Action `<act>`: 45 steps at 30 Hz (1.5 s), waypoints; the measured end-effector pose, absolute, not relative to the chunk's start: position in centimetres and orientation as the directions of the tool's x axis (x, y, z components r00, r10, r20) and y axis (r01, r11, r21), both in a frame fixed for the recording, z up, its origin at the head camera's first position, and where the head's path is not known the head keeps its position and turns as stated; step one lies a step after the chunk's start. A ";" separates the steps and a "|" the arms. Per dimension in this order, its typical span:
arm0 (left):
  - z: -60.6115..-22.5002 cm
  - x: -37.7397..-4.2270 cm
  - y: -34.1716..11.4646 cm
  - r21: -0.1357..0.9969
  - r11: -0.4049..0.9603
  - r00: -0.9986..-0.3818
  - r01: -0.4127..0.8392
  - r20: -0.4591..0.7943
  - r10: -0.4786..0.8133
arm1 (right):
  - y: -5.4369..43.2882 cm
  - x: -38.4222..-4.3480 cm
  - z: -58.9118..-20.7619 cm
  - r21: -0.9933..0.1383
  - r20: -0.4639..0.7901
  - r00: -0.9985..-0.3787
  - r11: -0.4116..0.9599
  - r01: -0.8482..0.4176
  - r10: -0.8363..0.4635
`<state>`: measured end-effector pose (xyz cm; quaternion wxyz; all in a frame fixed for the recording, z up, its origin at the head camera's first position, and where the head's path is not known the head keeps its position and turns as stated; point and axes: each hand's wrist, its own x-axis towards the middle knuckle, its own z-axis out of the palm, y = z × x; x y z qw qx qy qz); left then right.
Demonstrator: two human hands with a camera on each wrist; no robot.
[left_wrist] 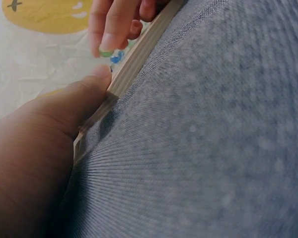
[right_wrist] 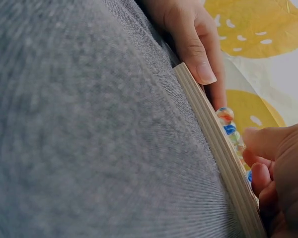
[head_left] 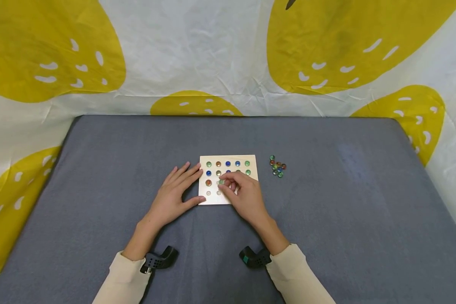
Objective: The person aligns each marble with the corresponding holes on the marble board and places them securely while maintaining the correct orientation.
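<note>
A square pale wooden board (head_left: 214, 199) lies in front of me, with rows of glass marbles in its round hollows. My right hand (head_left: 249, 198) is over the board and pinches a green marble (head_left: 221, 182) between thumb and fingertips, at the third row. That green marble (left_wrist: 106, 53) also shows at the fingertips in the left wrist view. My left hand (head_left: 175, 194) has its fingers spread, its fingertips and thumb touching the board's left edge. An orange marble (head_left: 208, 183) sits at the left of the third row. My right hand hides the board's lower right part.
Right of the board lies a loose cluster of marbles (head_left: 279, 169), green, red and blue. A grey cloth (head_left: 327, 211) covers the table. Behind it hangs a white curtain (head_left: 194, 42) with yellow shapes. Each wrist wears a black camera mount (head_left: 255, 257).
</note>
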<state>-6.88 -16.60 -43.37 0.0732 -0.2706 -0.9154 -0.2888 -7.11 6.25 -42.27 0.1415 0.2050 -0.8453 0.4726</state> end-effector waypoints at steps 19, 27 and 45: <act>-43.4 -7.0 -16.6 0.489 0.678 -0.836 0.548 0.308 0.454 | 5.9 -7.2 -42.2 -0.665 0.420 -0.878 0.581 -0.470 -0.230; -43.5 -7.0 -16.6 0.488 0.679 -0.836 0.549 0.308 0.454 | 5.9 -7.2 -42.0 -0.675 0.399 -0.889 0.584 -0.450 -0.224; -43.5 -7.0 -16.7 0.489 0.672 -0.831 0.556 0.318 0.456 | 5.9 -7.2 -42.1 -0.674 0.398 -0.890 0.587 -0.449 -0.223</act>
